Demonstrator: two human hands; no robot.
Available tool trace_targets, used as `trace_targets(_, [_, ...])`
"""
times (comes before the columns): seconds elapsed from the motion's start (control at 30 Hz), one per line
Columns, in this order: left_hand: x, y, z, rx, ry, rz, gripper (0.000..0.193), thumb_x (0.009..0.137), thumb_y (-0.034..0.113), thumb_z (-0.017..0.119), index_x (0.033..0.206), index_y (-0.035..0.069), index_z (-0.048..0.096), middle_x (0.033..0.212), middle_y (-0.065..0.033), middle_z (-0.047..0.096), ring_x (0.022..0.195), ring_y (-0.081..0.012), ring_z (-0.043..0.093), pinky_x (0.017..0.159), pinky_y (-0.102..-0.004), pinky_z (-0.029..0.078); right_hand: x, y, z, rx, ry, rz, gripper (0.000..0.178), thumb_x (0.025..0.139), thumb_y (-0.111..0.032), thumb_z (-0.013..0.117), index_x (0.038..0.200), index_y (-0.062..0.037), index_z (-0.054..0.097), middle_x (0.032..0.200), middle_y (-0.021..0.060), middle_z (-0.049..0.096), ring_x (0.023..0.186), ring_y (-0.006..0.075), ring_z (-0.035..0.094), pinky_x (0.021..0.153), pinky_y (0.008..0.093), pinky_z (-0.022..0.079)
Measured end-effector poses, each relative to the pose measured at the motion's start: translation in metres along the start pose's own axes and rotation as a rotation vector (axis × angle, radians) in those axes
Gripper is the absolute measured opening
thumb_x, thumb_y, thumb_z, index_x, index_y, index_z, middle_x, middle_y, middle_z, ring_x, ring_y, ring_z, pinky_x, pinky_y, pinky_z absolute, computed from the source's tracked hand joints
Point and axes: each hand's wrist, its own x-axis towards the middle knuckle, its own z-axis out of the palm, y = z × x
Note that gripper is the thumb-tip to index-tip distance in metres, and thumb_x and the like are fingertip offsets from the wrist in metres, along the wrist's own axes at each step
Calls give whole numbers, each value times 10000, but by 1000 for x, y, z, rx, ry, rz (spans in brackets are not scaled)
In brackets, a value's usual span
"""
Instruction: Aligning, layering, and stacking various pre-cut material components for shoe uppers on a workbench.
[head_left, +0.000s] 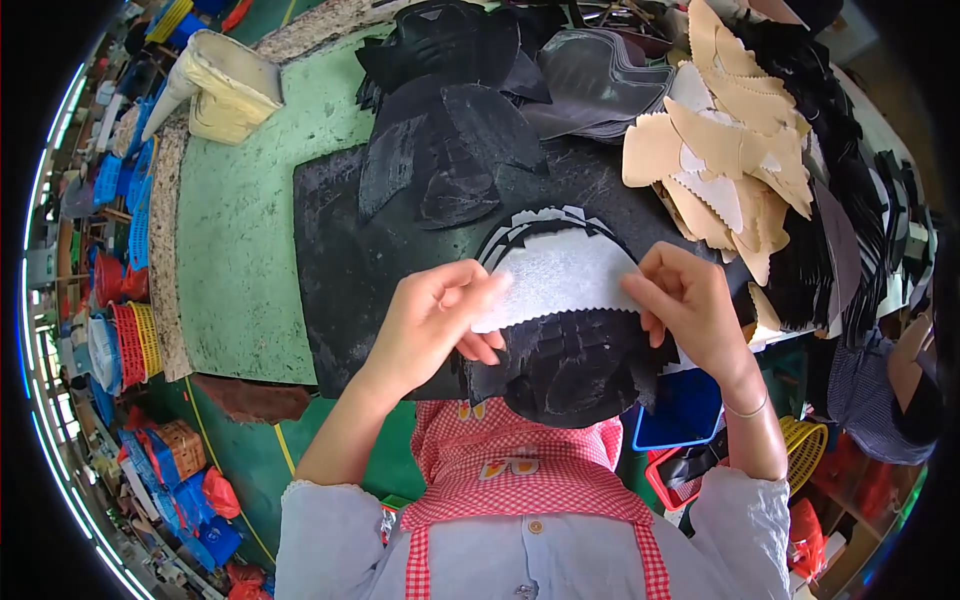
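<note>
Stretched between my two hands is a white, curved piece of fabric-like material (570,275) with a zigzag lower edge. My left hand (432,315) pinches its left end, and my right hand (692,305) pinches the right end. More white and black zigzag-edged pieces (560,215) show just behind its top edge. Below it, black cut pieces (575,365) lie in a pile at the near table edge. A dark board (330,270) is under the work. Farther back, overlapping black leather-like pieces (450,150) rest on that board.
On the right lies a heap of beige zigzag-edged pieces (725,150); behind them, a stack of dark grey pieces (595,80). A yellowish container with a spout (232,90) stands on the green tabletop (240,250) at far left. A blue tray (680,410) sits below the table's right front.
</note>
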Motion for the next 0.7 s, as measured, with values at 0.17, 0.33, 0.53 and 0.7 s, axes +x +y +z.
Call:
trace_targets(0.17, [12,-2,4,43,84,-97,233,980,188,656,851,2,601,693,-79,654,577,-165,706,443,-214,519,17,-7,2,-167,18,108,231,959,-184,681,887,16,592,606,46,611,466,58,528,440,233,414])
trace_targets(0.33, [20,16,8,541,88,-55,263,951,178,678,792,17,543,625,-41,588,471,-106,596,424,-255,461,26,2,-1,-525,45,-43,329,922,-286,712,794,-2,609,589,84,608,479,182,563,479,318,440])
trace_targets(0.53, [39,25,-39,1078,337,696,428,697,3,760,1085,83,597,1240,-102,591,1300,-331,511,1118,-475,365,42,1,-47,-791,412,-316,280,896,-284,707,761,-45,654,634,164,599,617,370,623,586,424,484])
trace_targets(0.7, [66,12,-79,827,399,631,301,985,173,587,1260,68,651,1261,-147,666,1303,-323,551,1145,-473,338,98,24,-107,-896,703,-688,318,913,-212,677,1174,-33,653,1209,182,659,1126,357,613,954,418,492])
